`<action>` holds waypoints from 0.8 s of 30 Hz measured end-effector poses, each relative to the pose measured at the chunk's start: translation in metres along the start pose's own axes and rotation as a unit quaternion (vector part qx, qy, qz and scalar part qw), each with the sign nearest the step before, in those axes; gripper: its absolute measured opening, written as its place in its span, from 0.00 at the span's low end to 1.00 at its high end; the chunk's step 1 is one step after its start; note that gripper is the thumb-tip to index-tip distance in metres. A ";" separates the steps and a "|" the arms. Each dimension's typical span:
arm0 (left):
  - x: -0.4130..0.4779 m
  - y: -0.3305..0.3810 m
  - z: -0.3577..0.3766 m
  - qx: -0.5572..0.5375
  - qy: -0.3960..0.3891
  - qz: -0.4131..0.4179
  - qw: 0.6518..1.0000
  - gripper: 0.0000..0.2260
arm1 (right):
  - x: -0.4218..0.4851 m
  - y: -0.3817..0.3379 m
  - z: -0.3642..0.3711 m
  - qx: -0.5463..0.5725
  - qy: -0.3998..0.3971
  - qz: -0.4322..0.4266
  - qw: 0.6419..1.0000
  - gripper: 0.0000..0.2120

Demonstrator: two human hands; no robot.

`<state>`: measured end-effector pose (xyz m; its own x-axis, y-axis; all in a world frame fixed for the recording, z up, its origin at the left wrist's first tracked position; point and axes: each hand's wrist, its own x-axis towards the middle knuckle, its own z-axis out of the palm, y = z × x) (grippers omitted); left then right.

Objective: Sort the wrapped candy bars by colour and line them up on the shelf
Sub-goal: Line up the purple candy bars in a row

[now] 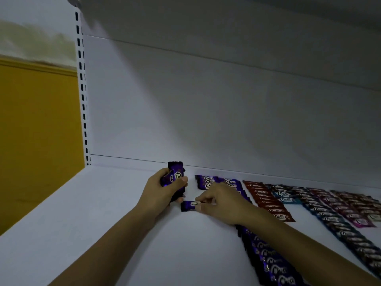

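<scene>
My left hand (162,190) grips a small bunch of purple wrapped candy bars (175,175) above the white shelf (103,213). Just right of it, my right hand (220,201) pinches a single purple bar (188,205) by its end, low over the shelf. Behind and under my right arm a row of purple bars (272,263) runs from the back wall toward the front. Further right lie rows of red bars (266,200), blue bars (334,219) and magenta bars (350,211), each overlapping like tiles.
A white back panel (206,110) closes the shelf behind. A slotted white upright (82,89) marks the left end, with a yellow wall (37,131) beyond it. Another shelf (226,15) hangs overhead.
</scene>
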<state>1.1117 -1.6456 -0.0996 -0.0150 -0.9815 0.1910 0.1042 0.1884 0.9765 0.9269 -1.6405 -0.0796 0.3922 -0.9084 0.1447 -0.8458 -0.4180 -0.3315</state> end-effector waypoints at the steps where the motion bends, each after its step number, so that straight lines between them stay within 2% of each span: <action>1: 0.000 0.000 -0.001 0.006 0.003 0.002 1.000 0.08 | 0.001 -0.001 0.002 0.000 0.008 -0.007 1.000 0.11; 4: 0.000 0.000 0.000 -0.007 0.006 0.000 1.000 0.08 | 0.002 0.000 0.001 0.022 0.021 0.000 1.000 0.05; 7: -0.001 0.003 0.001 -0.028 0.002 -0.008 1.000 0.07 | 0.001 0.002 -0.004 0.097 0.064 0.034 0.993 0.09; 10: 0.000 0.003 0.001 -0.030 0.002 -0.018 0.999 0.08 | 0.001 0.004 -0.018 0.179 0.120 0.078 0.973 0.08; 12: 0.000 0.003 0.002 -0.028 0.006 -0.018 0.999 0.08 | 0.000 0.005 -0.028 0.177 0.130 0.084 0.972 0.08; 14: 0.000 0.004 0.002 -0.023 0.007 -0.020 1.000 0.07 | -0.002 0.004 -0.032 0.108 0.113 0.075 0.985 0.06; 16: 0.000 0.004 0.003 -0.019 0.008 -0.023 1.000 0.07 | -0.006 0.002 -0.028 -0.025 0.081 0.038 0.996 0.04; 18: 0.000 0.004 0.002 -0.017 0.011 -0.021 1.000 0.07 | -0.008 -0.001 -0.019 -0.108 0.035 -0.011 0.993 0.07; 21: 0.000 0.004 0.001 0.006 0.010 -0.017 1.000 0.07 | -0.007 -0.001 -0.018 -0.016 -0.045 -0.008 0.999 0.10; 24: 0.001 0.003 0.001 0.009 0.005 -0.021 1.000 0.08 | -0.005 0.007 -0.030 0.043 -0.026 0.042 0.998 0.09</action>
<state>1.1114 -1.6457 -0.0969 -0.0093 -0.9890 0.1479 0.0852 0.1466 0.9855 0.9080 -1.6386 -0.0544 0.3413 -0.9376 0.0662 -0.8430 -0.3365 -0.4197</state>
